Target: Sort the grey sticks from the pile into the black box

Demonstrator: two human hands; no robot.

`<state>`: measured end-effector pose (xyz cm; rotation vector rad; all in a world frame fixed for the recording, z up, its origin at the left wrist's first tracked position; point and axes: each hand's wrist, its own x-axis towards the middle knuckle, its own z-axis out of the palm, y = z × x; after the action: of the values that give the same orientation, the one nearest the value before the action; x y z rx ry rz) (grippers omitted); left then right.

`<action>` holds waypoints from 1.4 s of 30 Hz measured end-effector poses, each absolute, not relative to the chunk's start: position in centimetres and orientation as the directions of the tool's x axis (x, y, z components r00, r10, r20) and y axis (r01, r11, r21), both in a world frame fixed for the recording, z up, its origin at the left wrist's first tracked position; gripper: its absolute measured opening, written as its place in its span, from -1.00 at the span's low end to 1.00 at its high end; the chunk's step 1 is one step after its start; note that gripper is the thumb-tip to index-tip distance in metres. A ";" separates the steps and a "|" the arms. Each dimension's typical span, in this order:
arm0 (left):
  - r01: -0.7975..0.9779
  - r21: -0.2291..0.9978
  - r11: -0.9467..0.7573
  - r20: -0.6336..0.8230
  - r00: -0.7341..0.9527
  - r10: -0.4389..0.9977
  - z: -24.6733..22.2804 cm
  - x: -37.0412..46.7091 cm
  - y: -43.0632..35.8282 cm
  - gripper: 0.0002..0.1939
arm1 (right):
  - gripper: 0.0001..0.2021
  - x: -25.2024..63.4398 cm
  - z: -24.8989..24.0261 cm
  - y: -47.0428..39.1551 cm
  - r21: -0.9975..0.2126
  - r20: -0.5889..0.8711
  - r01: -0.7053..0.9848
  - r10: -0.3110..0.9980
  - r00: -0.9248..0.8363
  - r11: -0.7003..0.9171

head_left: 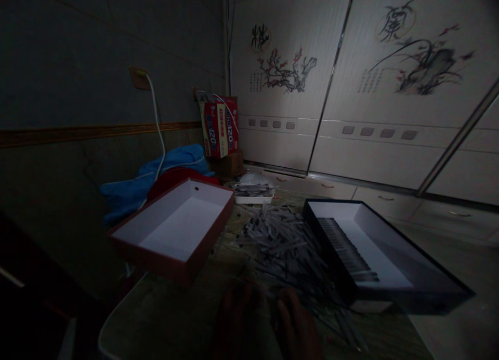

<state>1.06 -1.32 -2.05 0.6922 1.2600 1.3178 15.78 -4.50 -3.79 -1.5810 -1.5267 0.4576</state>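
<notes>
In dim light, my left hand [237,310] and my right hand [293,318] are close together at the near edge of the table. The fingers of both are curled in, and darkness and blur hide what is between them. Just beyond lies a heaped pile of thin clear and dark pen-like tubes [283,240], some with black ends. To the right, a dark-rimmed box [390,245] holds a neat row of similar tubes [346,248] along its left side.
An open reddish-brown box [171,225] with a white inside stands at the left of the table [156,318]. Behind the pile is a white tray [255,199] with more tubes. Blue cloth [175,162], a red carton [219,123] and sliding cabinet doors [284,74] are at the back.
</notes>
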 end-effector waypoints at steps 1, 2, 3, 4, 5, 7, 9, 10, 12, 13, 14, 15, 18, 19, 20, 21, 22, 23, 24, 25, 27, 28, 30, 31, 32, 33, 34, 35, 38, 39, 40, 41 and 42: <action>-0.310 0.928 0.204 -0.270 -0.187 0.944 -1.8 1.1 -1.3 -0.63 | -0.48 15.8 -3.9 -4.5 -0.777 0.301 0.616 0.935 0.185 0.128; -0.318 0.924 0.211 -0.278 -0.184 0.943 -1.6 1.3 -1.3 -0.63 | -0.46 15.7 -4.1 -4.6 -0.771 0.324 0.621 0.927 0.191 0.141; -0.316 0.924 0.215 -0.281 -0.181 0.942 -1.4 1.4 -1.2 -0.62 | -0.44 15.8 -4.3 -4.8 -0.758 0.359 0.632 0.913 0.196 0.162; -0.316 0.923 0.219 -0.285 -0.178 0.942 -1.2 1.5 -1.2 -0.62 | -0.43 15.8 -4.5 -4.9 -0.742 0.395 0.646 0.896 0.204 0.180; -0.316 0.923 0.219 -0.286 -0.185 0.940 -1.1 1.6 -1.2 -0.61 | -0.43 15.8 -4.5 -5.1 -0.729 0.422 0.657 0.881 0.214 0.190; -0.315 0.925 0.213 -0.286 -0.207 0.936 -0.9 1.7 -1.2 -0.62 | -0.46 15.8 -4.3 -5.3 -0.732 0.423 0.655 0.878 0.225 0.185; -0.318 0.926 0.204 -0.284 -0.229 0.931 -0.8 1.7 -1.3 -0.63 | -0.51 15.6 -3.7 -5.3 -0.761 0.380 0.626 0.899 0.219 0.169; -0.318 0.926 0.203 -0.285 -0.237 0.929 -0.8 1.7 -1.3 -0.63 | -0.52 15.6 -3.3 -5.2 -0.776 0.358 0.609 0.910 0.209 0.166; -0.306 0.929 0.209 -0.285 -0.228 0.931 -0.7 1.7 -1.3 -0.62 | -0.53 15.5 -2.8 -5.1 -0.794 0.331 0.585 0.925 0.188 0.166; -0.299 0.930 0.213 -0.285 -0.220 0.933 -0.7 1.7 -1.3 -0.60 | -0.52 15.5 -2.7 -5.0 -0.796 0.329 0.582 0.926 0.185 0.166; -0.292 0.931 0.217 -0.284 -0.209 0.936 -0.8 1.7 -1.2 -0.58 | -0.52 15.5 -2.7 -5.0 -0.795 0.333 0.584 0.924 0.189 0.166; -0.287 0.932 0.220 -0.282 -0.196 0.939 -0.8 1.7 -1.2 -0.57 | -0.51 15.6 -2.8 -4.9 -0.791 0.340 0.589 0.919 0.198 0.165; -0.272 0.938 0.216 -0.272 -0.189 0.944 -1.2 1.5 -1.2 -0.57 | -0.49 15.6 -3.3 -4.8 -0.779 0.357 0.609 0.904 0.236 0.149; -0.271 0.939 0.212 -0.271 -0.201 0.941 -1.3 1.5 -1.2 -0.58 | -0.50 15.6 -3.5 -4.7 -0.780 0.351 0.610 0.904 0.243 0.138; -0.272 0.939 0.210 -0.272 -0.211 0.939 -1.3 1.4 -1.3 -0.59 | -0.51 15.5 -3.5 -4.6 -0.784 0.337 0.608 0.909 0.245 0.127; -0.276 0.938 0.212 -0.276 -0.221 0.935 -1.2 1.3 -1.4 -0.61 | -0.53 15.5 -3.6 -4.6 -0.789 0.322 0.603 0.915 0.245 0.116; -0.280 0.935 0.216 -0.283 -0.227 0.932 -1.1 1.3 -1.4 -0.62 | -0.53 15.4 -3.5 -4.5 -0.794 0.309 0.599 0.920 0.243 0.109; -0.285 0.934 0.218 -0.288 -0.231 0.929 -0.8 1.3 -1.5 -0.64 | -0.53 15.4 -3.5 -4.5 -0.796 0.304 0.596 0.923 0.235 0.111; -0.286 0.932 0.222 -0.291 -0.224 0.930 -0.6 1.4 -1.6 -0.66 | -0.52 15.3 -3.4 -4.5 -0.794 0.309 0.596 0.924 0.223 0.121; -0.286 0.932 0.222 -0.287 -0.214 0.934 -0.3 1.4 -1.6 -0.67 | -0.52 15.4 -3.4 -4.6 -0.788 0.320 0.601 0.924 0.209 0.137; -0.300 0.929 0.216 -0.275 -0.174 0.945 0.0 1.6 -1.6 -0.68 | -0.52 15.4 -3.4 -4.7 -0.770 0.346 0.617 0.918 0.194 0.160; -0.314 0.925 0.214 -0.272 -0.153 0.950 0.0 1.6 -1.6 -0.69 | -0.51 15.4 -3.4 -4.7 -0.765 0.356 0.624 0.913 0.199 0.163; -0.347 0.913 0.215 -0.275 -0.134 0.952 -0.3 1.7 -1.5 -0.66 | -0.51 15.5 -3.4 -4.6 -0.769 0.359 0.621 0.907 0.222 0.153; -0.365 0.906 0.215 -0.283 -0.144 0.948 -0.5 1.8 -1.4 -0.64 | -0.51 15.5 -3.4 -4.6 -0.779 0.348 0.610 0.909 0.230 0.144; -0.380 0.899 0.217 -0.291 -0.147 0.945 -0.7 1.8 -1.3 -0.61 | -0.51 15.5 -3.5 -4.5 -0.792 0.330 0.596 0.915 0.233 0.134; -0.393 0.893 0.216 -0.294 -0.148 0.944 -0.9 1.8 -1.3 -0.58 | -0.51 15.5 -3.5 -4.4 -0.803 0.306 0.583 0.924 0.228 0.122; -0.402 0.890 0.216 -0.292 -0.136 0.947 -1.1 1.9 -1.2 -0.57 | -0.51 15.5 -3.5 -4.4 -0.811 0.284 0.573 0.934 0.216 0.114; -0.407 0.888 0.214 -0.285 -0.120 0.951 -1.2 1.9 -1.2 -0.57 | -0.51 15.5 -3.6 -4.3 -0.815 0.271 0.568 0.941 0.202 0.113; -0.386 0.900 0.204 -0.265 -0.110 0.958 -1.0 2.0 -1.2 -0.61 | -0.51 15.6 -4.0 -4.3 -0.801 0.297 0.580 0.939 0.173 0.147; -0.376 0.904 0.203 -0.266 -0.124 0.956 -0.8 2.0 -1.3 -0.62 | -0.51 15.6 -4.2 -4.4 -0.792 0.316 0.590 0.932 0.180 0.155; -0.364 0.908 0.207 -0.272 -0.137 0.952 -0.7 1.9 -1.3 -0.62 | -0.52 15.6 -4.4 -4.4 -0.785 0.328 0.600 0.924 0.196 0.152; -0.351 0.912 0.212 -0.278 -0.148 0.949 -0.7 1.9 -1.3 -0.61 | -0.52 15.5 -4.5 -4.4 -0.783 0.331 0.607 0.919 0.215 0.140; -0.338 0.917 0.213 -0.276 -0.150 0.949 -0.7 1.8 -1.3 -0.59 | -0.52 15.4 -4.7 -4.5 -0.784 0.326 0.608 0.917 0.230 0.126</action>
<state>1.81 -1.30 -0.65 0.6886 1.2112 1.2931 15.42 -4.46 -4.68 -1.5764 -1.4721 0.4191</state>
